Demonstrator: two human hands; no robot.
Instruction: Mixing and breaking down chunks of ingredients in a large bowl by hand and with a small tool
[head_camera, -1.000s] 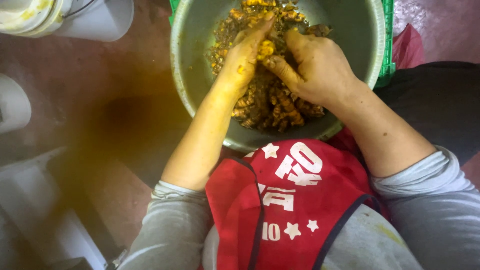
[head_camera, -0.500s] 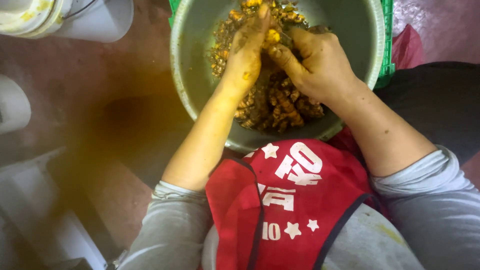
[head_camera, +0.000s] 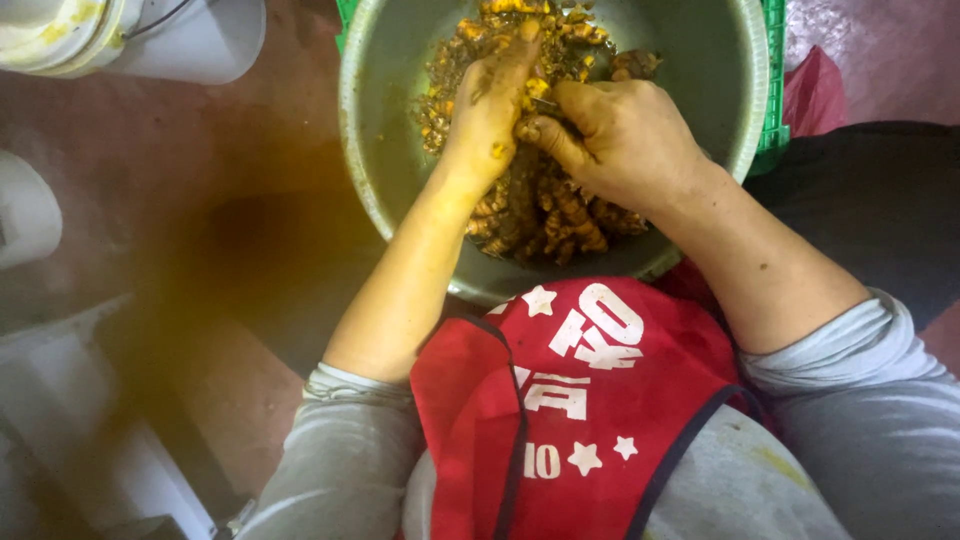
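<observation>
**Metal basin of yellow-brown roots, two hands at work**

Reddish-brown floor (head_camera: 230, 260), stained yellow at centre left of the frame.

- Metal basin (head_camera: 400, 180): round, grey, upper centre; holds a heap of knobbly yellow-brown roots (head_camera: 545, 215).
- Left hand (head_camera: 490, 110): yellow-stained, fingers stretched together, lying on the heap.
- Right hand (head_camera: 625, 135): curled shut, pinching a small root piece (head_camera: 537, 90) against the left hand; both touch.
- Red apron (head_camera: 580, 400): lower centre, white lettering and stars, dark edging.
- White bucket (head_camera: 150, 35): upper left corner, yellow smears.
- Green crate (head_camera: 775, 110): upper right, behind the basin's rim.
- Pink bag (head_camera: 815, 90): upper right.
</observation>
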